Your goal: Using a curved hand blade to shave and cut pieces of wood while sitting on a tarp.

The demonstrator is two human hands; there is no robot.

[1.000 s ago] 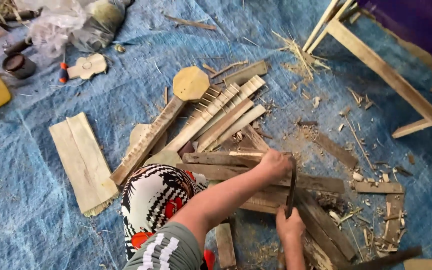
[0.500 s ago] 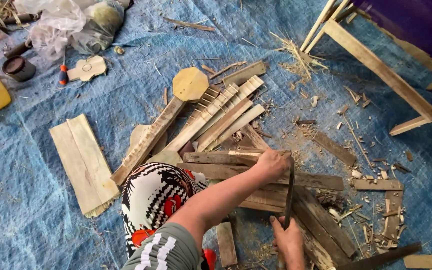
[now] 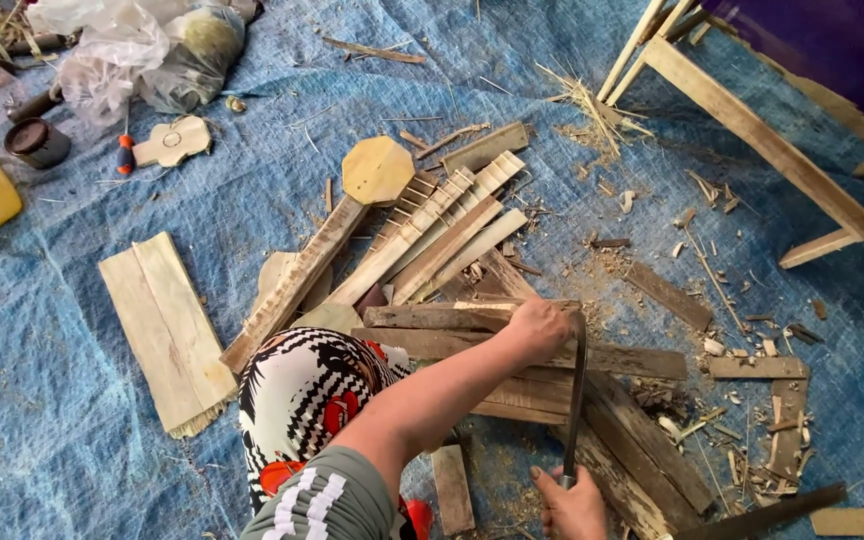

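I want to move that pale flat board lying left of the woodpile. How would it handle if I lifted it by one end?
The pale board looks thin and wide, so it is probably light and may flex slightly. A seam runs along its length, so it might split in two. Its near end is frayed, likely splintery on bare fingers. Flat on the blue tarp, it should slide rather than roll.

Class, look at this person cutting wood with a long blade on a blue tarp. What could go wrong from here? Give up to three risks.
1. The left hand presses the wood strip right beside the blade; a slip may cut the fingers.
2. The strip rests on loosely stacked planks, which might shift under pressure.
3. Chips and splinters litter the tarp and could prick bare skin.
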